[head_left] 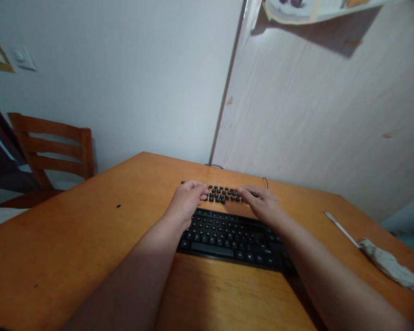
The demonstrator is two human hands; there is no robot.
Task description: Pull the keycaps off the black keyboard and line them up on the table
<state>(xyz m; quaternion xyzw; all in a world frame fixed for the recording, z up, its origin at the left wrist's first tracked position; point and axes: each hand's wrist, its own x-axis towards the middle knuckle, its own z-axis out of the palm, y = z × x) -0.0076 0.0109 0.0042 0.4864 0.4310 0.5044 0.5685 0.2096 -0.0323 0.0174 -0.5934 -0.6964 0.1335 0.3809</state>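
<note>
A black keyboard (212, 248) lies on the wooden table in front of me. Its lower rows have keycaps, while the upper rows show small yellowish key stems. Just beyond it, loose black keycaps (217, 199) stand in several rows. My left hand (192, 193) is closed at the left end of these rows, fingertips pinched together; anything between them is hidden. Over the right end, my right hand (258, 200) has thumb and fingers drawn together close to the keycaps. A dark patch shows beneath its fingers, too small to name.
A single black keycap (118, 206) lies left on the table (89, 257). To the right are a thin white stick (341, 229) and a crumpled pale cloth (388, 264). A wooden chair (55, 142) stands at the left; a wall (152, 82) rises behind the table.
</note>
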